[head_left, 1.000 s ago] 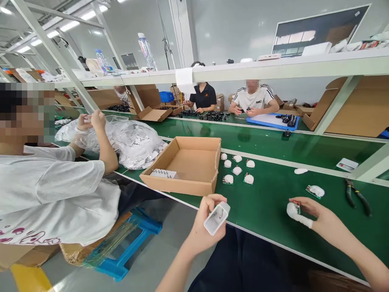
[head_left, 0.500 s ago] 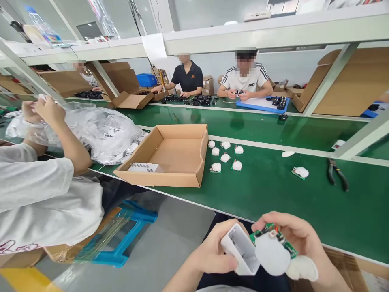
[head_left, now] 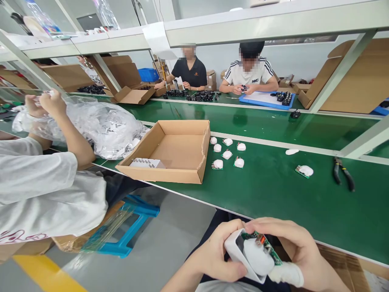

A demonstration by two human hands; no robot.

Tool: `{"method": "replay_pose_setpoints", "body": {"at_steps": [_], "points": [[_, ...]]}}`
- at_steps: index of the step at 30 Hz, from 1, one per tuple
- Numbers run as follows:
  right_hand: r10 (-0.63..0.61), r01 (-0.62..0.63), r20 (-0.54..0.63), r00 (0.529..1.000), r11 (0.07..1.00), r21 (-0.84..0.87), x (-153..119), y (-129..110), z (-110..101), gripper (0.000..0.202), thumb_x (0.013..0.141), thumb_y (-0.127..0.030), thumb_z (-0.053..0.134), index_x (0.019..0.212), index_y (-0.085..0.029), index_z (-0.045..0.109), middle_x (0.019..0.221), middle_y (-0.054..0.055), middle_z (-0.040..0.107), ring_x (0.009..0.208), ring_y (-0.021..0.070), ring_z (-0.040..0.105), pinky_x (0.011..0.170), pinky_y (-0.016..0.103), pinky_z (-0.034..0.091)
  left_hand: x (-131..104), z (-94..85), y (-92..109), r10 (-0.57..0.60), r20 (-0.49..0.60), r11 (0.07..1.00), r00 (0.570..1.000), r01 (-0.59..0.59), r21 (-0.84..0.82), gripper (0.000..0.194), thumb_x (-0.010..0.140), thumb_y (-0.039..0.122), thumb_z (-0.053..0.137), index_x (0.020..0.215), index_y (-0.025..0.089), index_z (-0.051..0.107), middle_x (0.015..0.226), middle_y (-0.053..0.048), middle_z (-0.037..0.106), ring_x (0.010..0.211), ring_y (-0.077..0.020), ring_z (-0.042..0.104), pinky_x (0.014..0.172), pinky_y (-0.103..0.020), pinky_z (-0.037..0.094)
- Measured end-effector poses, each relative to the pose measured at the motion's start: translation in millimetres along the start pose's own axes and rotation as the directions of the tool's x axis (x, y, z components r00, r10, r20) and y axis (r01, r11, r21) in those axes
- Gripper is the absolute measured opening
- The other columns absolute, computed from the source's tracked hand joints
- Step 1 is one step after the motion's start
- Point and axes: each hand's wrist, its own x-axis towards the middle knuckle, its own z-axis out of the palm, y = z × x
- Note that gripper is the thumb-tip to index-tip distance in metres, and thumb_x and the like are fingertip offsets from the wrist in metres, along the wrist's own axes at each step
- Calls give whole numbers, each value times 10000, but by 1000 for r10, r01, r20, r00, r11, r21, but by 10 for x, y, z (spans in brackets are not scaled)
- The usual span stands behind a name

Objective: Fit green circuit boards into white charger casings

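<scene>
My left hand (head_left: 217,253) grips a white plastic housing (head_left: 235,251) low in the picture, over my lap. My right hand (head_left: 291,251), with a white cot on one finger, holds a green circuit board with a white foam pad (head_left: 258,253), and the board sits partly inside the open housing. On the green table lie several more padded boards (head_left: 226,154) beside a cardboard box (head_left: 182,174), and a single one (head_left: 304,170) further right.
Black pliers (head_left: 343,173) lie at the right on the green table (head_left: 273,190). A person in a white shirt (head_left: 45,190) on my left handles a clear plastic bag (head_left: 97,127). Two people sit across at the far bench. A blue stool (head_left: 127,231) stands below.
My right hand came off the table with a padded board and met my left hand. The board has gone from beside the housing to partly inside it.
</scene>
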Motion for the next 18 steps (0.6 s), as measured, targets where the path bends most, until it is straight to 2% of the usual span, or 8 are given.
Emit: {"method": "replay_pose_setpoints", "body": {"at_steps": [6, 11, 14, 18], "points": [[10, -10, 4, 1000, 1000, -12, 33, -5, 1, 564, 807, -371, 793, 1342, -321, 622, 1207, 101, 705, 1091, 279, 681, 954, 345, 554, 19, -12, -24, -6, 21, 1000, 1000, 6, -12, 361, 587, 206, 678, 826, 195, 407, 571, 84, 361, 491, -39, 283, 460, -177, 242], [11, -10, 63, 998, 1000, -17, 64, 13, -14, 575, 820, -379, 777, 1364, -301, 610, 1220, 118, 696, 1109, 301, 663, 960, 389, 550, -2, -23, -45, -117, 42, 993, 992, 118, -10, 406, 575, 283, 697, 844, 199, 405, 617, 70, 350, 471, -30, 252, 394, -164, 192], [-3, 4, 91, 996, 1000, -10, 78, 11, -11, 585, 819, -379, 776, 1373, -308, 600, 1206, 110, 703, 1112, 303, 658, 965, 395, 545, -21, -33, -67, -103, 58, 995, 993, 103, 4, 434, 594, 330, 724, 837, 200, 388, 639, 65, 349, 478, -24, 246, 383, -152, 199], [12, -12, 110, 994, 1000, 7, 77, 11, -2, 581, 831, -365, 767, 1383, -325, 587, 1233, 105, 691, 1118, 298, 653, 969, 401, 539, -17, -46, -64, -70, 50, 998, 996, 70, -4, 388, 574, 237, 690, 808, 199, 383, 637, 70, 342, 490, -17, 247, 391, -142, 201]]}}
